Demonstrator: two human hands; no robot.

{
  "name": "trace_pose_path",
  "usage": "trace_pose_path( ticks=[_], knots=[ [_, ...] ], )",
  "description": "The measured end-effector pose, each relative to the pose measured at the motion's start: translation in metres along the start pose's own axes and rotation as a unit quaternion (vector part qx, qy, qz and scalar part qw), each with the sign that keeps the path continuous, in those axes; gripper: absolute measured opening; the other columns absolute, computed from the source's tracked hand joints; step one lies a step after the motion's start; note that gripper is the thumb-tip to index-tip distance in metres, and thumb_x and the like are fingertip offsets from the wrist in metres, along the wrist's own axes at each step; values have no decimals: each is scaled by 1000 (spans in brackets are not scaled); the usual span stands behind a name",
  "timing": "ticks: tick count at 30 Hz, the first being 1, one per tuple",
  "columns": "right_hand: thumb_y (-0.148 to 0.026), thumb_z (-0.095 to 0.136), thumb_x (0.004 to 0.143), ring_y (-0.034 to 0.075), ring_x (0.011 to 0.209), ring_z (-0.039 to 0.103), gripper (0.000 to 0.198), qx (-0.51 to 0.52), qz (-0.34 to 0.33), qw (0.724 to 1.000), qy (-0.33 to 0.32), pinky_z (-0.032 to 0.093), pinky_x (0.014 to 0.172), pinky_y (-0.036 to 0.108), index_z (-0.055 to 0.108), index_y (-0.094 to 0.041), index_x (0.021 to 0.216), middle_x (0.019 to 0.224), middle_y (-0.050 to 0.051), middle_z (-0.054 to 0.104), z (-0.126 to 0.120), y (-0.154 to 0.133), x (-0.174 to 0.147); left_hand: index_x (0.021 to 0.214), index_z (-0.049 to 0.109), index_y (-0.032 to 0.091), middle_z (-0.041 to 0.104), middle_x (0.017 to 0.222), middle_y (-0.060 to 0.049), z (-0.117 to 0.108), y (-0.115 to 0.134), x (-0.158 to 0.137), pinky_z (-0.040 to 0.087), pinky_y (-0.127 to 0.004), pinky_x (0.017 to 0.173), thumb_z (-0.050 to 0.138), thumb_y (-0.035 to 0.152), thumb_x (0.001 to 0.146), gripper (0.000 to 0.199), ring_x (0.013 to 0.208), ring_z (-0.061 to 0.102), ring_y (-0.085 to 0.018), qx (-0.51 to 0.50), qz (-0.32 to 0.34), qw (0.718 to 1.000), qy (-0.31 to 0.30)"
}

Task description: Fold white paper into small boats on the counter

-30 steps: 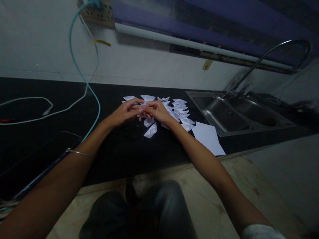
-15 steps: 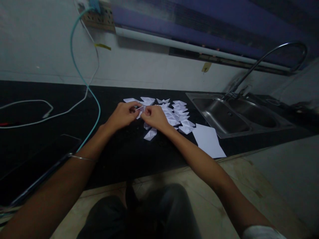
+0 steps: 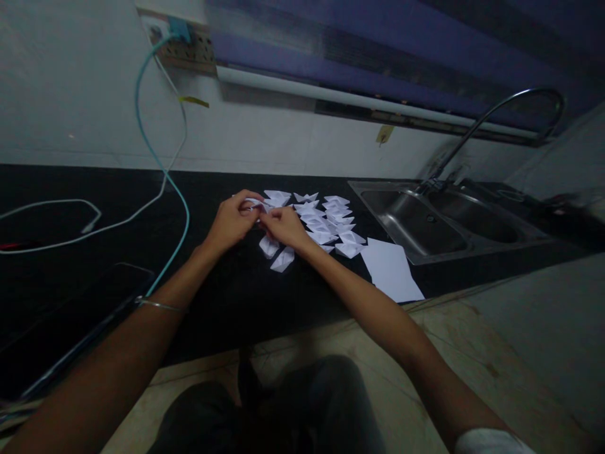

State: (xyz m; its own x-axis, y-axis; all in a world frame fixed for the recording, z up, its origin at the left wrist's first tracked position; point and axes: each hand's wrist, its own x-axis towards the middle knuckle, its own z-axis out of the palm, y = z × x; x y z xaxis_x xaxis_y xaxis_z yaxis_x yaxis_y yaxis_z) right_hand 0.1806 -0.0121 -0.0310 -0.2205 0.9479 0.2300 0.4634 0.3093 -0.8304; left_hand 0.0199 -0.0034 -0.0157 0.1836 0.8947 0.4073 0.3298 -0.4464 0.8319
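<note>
A folded white paper boat [image 3: 263,207] is pinched between both hands above the dark counter. My left hand [image 3: 235,221] grips its left side, fingers curled round the top. My right hand [image 3: 285,226] closes on the right side, thumb and forefinger pressed together. Several more paper boats [image 3: 319,222] lie in rows just beyond and right of my right hand. Two folded paper pieces [image 3: 282,259] rest on the counter below my hands. My fingers partly cover the held boat.
White paper sheets [image 3: 391,270] lie near the front edge, beside the steel double sink [image 3: 416,217] with its curved tap [image 3: 491,112]. A teal cable [image 3: 185,214] and a white cable [image 3: 137,205] cross the counter at left. A dark flat device [image 3: 75,315] lies by my left forearm.
My hands have shifted slightly left with the paper boat still between them. A folded piece below them, mostly covered before, now shows more fully. The view has moved a little.
</note>
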Motion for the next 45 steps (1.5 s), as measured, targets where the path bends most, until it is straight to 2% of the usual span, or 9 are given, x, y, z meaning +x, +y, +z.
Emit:
trace_pose_path(
  ticks=[6, 17, 20, 22, 25, 29, 34, 40, 45],
  knots=[
    [-42, 52, 93, 9, 52, 41, 40, 5, -43, 999, 22, 24, 51, 24, 54, -17, 61, 53, -3, 48, -5, -3, -1, 108, 61, 21, 67, 72, 0, -10, -3, 1, 48, -23, 51, 72, 27, 75, 35, 59, 65, -15, -79, -6, 994, -80],
    [-33, 54, 88, 10, 52, 36, 38, -70, -46, 993, 81, 21, 53, 28, 48, -18, 53, 50, -4, 39, -8, -10, -4, 120, 61, 19, 69, 65, -1, -4, -6, -2, 49, -26, 53, 67, 26, 79, 42, 58, 67, -18, -46, 4, 997, -62],
    [-34, 53, 89, 10, 52, 38, 37, -68, -71, 992, 78, 22, 53, 27, 49, -18, 56, 52, -4, 42, -9, -7, -5, 131, 52, 21, 69, 69, 0, -7, -9, 1, 46, -23, 47, 72, 29, 75, 61, 59, 67, -18, -120, -22, 988, -96],
    [-27, 52, 87, 10, 53, 40, 30, -79, -111, 988, 77, 24, 54, 27, 52, -18, 59, 54, -3, 46, -9, -6, -5, 133, 48, 21, 70, 75, -2, -12, -11, 4, 44, -22, 43, 71, 37, 75, 64, 62, 69, -19, -194, -60, 971, -130],
    [-21, 51, 85, 10, 56, 44, 21, -126, -163, 975, 79, 27, 56, 26, 55, -17, 64, 59, -2, 52, -12, -6, -7, 115, 58, 19, 70, 84, -7, -16, -11, 7, 45, -22, 43, 57, 54, 85, 47, 68, 69, -19, -227, -91, 956, -163],
    [-22, 50, 88, 11, 57, 45, 19, -181, -186, 964, 65, 28, 59, 27, 59, -16, 72, 64, 0, 55, -16, -10, -10, 85, 66, 16, 70, 73, -5, -16, -3, 3, 43, -19, 46, 64, 50, 86, 35, 58, 62, -12, -81, -47, 974, -207],
    [-24, 48, 92, 12, 62, 48, 21, -158, -207, 965, 36, 32, 63, 27, 59, -16, 76, 68, 1, 58, -24, -11, -11, 83, 68, 14, 71, 68, -5, -18, 4, -2, 39, -19, 44, 62, 46, 88, 33, 50, 56, -10, -35, -16, 975, -221],
    [-31, 52, 93, 14, 76, 54, 17, -33, -201, 977, -64, 41, 71, 26, 61, -17, 90, 83, 3, 63, -36, -2, -7, 68, 68, 15, 67, 59, -4, -26, 6, 0, 36, -18, 43, 60, 45, 89, 37, 46, 51, -8, -26, 17, 970, -241],
    [-49, 53, 95, 14, 77, 54, 34, 16, -186, 980, -68, 42, 71, 26, 65, -17, 90, 83, 3, 64, -32, -1, -4, 63, 73, 18, 62, 51, -3, -28, 10, 0, 32, -20, 43, 57, 46, 91, 43, 44, 48, -9, -14, 45, 942, -333]
  ],
)
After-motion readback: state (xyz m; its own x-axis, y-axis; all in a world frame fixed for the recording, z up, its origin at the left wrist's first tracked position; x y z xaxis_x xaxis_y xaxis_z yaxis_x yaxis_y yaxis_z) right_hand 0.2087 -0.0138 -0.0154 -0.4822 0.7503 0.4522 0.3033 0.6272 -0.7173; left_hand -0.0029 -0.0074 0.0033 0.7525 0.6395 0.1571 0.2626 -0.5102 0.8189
